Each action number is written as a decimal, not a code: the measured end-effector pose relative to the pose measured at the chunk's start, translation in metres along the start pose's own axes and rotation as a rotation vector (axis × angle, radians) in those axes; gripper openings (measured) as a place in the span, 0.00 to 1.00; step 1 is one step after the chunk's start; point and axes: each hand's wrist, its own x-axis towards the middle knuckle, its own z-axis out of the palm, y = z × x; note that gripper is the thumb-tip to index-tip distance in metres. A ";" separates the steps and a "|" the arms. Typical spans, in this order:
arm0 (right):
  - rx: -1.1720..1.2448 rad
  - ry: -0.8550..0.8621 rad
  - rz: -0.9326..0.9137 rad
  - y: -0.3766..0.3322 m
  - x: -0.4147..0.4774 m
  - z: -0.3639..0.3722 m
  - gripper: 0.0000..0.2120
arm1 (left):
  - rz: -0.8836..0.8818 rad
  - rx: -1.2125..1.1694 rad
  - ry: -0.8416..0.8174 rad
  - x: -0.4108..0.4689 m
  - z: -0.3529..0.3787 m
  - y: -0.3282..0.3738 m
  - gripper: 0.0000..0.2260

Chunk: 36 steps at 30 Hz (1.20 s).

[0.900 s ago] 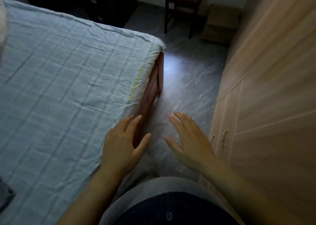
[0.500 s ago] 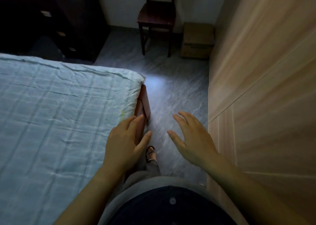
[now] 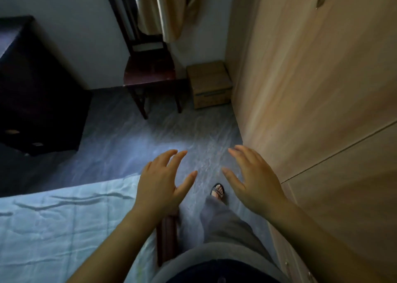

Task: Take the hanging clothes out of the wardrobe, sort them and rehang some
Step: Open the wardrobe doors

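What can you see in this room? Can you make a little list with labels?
left hand: open, empty, above the bed corner
right hand: open, empty, near the wardrobe
wardrobe: light wood, doors closed
bed: pale checked sheet, nothing on the visible part
chair: dark wood, against the wall
box: on the floor beside the chair
clothes: none held

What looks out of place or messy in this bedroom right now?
Little stands out. The bed sheet is creased, and a cardboard box sits on the floor beside the chair. Both hands, left and right, are open and empty; the wardrobe doors look closed.
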 end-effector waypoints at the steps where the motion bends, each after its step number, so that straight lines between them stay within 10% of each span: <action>1: 0.003 0.021 0.024 0.008 0.024 -0.004 0.36 | 0.023 0.012 -0.011 0.029 0.000 -0.002 0.29; 17: -0.049 0.515 0.268 0.121 0.316 -0.146 0.30 | 0.497 0.091 -0.053 0.458 -0.028 0.087 0.31; 36: -0.137 1.685 0.879 0.131 0.440 -0.187 0.20 | 1.700 -0.341 0.047 0.703 -0.043 0.240 0.24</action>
